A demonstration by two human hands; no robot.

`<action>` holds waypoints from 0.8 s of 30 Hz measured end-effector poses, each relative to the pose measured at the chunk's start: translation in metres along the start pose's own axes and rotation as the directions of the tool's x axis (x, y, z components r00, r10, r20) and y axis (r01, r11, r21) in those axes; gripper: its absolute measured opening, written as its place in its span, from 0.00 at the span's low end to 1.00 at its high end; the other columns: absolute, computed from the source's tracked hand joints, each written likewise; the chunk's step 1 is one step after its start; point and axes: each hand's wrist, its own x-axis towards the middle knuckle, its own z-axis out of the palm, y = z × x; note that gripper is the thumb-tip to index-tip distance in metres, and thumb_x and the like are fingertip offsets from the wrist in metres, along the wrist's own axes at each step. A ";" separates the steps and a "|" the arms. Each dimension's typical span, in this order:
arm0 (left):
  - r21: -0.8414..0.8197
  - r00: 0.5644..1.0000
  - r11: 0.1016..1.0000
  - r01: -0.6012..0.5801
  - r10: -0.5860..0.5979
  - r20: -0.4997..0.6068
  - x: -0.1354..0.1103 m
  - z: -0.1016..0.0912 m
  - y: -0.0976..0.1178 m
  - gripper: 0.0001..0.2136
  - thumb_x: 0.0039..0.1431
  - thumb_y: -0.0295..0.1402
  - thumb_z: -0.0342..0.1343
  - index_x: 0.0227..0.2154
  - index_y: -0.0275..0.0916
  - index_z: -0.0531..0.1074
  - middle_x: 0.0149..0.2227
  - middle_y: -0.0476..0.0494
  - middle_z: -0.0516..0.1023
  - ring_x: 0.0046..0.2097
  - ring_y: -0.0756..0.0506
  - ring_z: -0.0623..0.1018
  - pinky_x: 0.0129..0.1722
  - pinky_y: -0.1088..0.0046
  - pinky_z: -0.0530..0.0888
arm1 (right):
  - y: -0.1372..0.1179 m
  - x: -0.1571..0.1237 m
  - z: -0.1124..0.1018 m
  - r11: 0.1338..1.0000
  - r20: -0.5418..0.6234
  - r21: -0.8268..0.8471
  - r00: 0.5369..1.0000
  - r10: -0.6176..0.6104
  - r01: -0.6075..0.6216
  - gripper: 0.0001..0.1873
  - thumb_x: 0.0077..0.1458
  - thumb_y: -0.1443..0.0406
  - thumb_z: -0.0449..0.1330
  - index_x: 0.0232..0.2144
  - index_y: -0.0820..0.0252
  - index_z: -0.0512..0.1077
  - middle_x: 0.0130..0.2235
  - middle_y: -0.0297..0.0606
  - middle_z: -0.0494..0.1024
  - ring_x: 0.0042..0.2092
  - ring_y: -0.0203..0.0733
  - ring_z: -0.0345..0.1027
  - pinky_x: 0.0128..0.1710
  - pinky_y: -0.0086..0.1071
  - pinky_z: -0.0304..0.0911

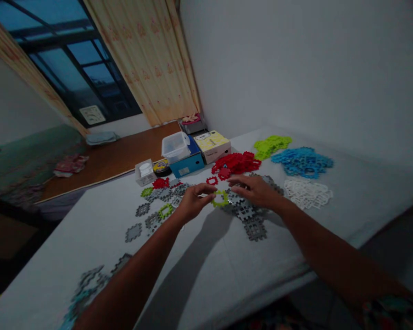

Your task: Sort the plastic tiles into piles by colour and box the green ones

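My left hand point(193, 201) pinches a lime green ring-shaped puzzle piece point(220, 199) just above the white sheet point(206, 270). My right hand point(255, 189) lies with fingers spread flat over a heap of grey interlocking pieces point(249, 215), fingertips near the green ring. More grey pieces point(158, 201) with a second green ring point(165, 211) lie to the left of my left hand. A small red ring point(212, 180) sits just beyond my hands.
Sorted piles lie further back: red point(237, 163), lime green point(271, 145), blue point(302, 161), white point(307, 193). Boxes point(199, 149) and a clear container point(175, 146) stand at the far edge. Assembled grey pieces point(92, 279) rest near left. A wooden desk point(117, 156) and curtain point(151, 59) are behind.
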 end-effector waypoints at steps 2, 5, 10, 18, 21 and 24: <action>-0.018 1.000 1.000 -0.018 0.018 -0.019 -0.002 0.010 0.009 0.13 0.53 0.39 0.61 0.37 0.36 0.75 0.37 0.41 0.79 0.41 0.43 0.78 0.38 0.68 0.77 | -0.013 0.000 0.009 1.000 0.040 -0.001 0.999 -0.021 0.021 0.16 0.58 0.58 0.56 0.46 0.57 0.73 0.42 0.38 0.80 0.37 0.38 0.73 0.39 0.30 0.64; -0.020 0.998 0.998 -0.057 0.057 -0.022 -0.006 0.018 0.014 0.15 0.54 0.40 0.60 0.42 0.39 0.74 0.42 0.41 0.77 0.45 0.44 0.77 0.41 0.68 0.78 | -0.018 0.001 -0.002 0.999 0.021 -0.032 0.999 -0.025 0.025 0.12 0.58 0.60 0.57 0.43 0.57 0.74 0.38 0.37 0.80 0.37 0.37 0.72 0.38 0.29 0.63; 0.138 0.997 0.988 -0.067 0.061 0.053 -0.032 -0.020 0.003 0.13 0.58 0.42 0.56 0.43 0.43 0.75 0.52 0.39 0.72 0.53 0.41 0.73 0.47 0.64 0.77 | 0.048 0.024 -0.097 0.967 -0.195 -0.180 0.970 0.146 -0.181 0.15 0.55 0.59 0.58 0.43 0.60 0.73 0.35 0.38 0.80 0.36 0.39 0.73 0.35 0.28 0.63; 0.375 0.993 0.920 0.111 -0.086 -0.081 -0.105 -0.093 -0.003 0.11 0.56 0.45 0.55 0.38 0.51 0.78 0.48 0.44 0.78 0.51 0.40 0.76 0.47 0.63 0.78 | 0.197 0.100 -0.175 0.595 -0.420 -0.510 0.783 0.459 -0.622 0.15 0.54 0.61 0.57 0.38 0.63 0.78 0.41 0.43 0.81 0.39 0.41 0.73 0.34 0.27 0.61; 0.403 0.978 0.895 0.192 -0.140 -0.156 -0.128 -0.106 -0.006 0.11 0.54 0.47 0.56 0.37 0.54 0.79 0.46 0.45 0.79 0.51 0.38 0.77 0.47 0.62 0.78 | 0.223 0.118 -0.163 0.549 -0.416 -0.522 0.757 0.504 -0.653 0.18 0.55 0.61 0.55 0.41 0.66 0.78 0.42 0.47 0.80 0.40 0.44 0.73 0.36 0.29 0.62; 0.430 0.971 0.874 0.225 -0.163 -0.175 -0.146 -0.116 -0.011 0.11 0.54 0.48 0.56 0.38 0.57 0.79 0.46 0.47 0.80 0.51 0.38 0.77 0.46 0.63 0.78 | 0.237 0.126 -0.158 0.555 -0.419 -0.526 0.765 0.489 -0.644 0.19 0.54 0.62 0.55 0.41 0.71 0.78 0.40 0.55 0.79 0.40 0.48 0.74 0.38 0.33 0.63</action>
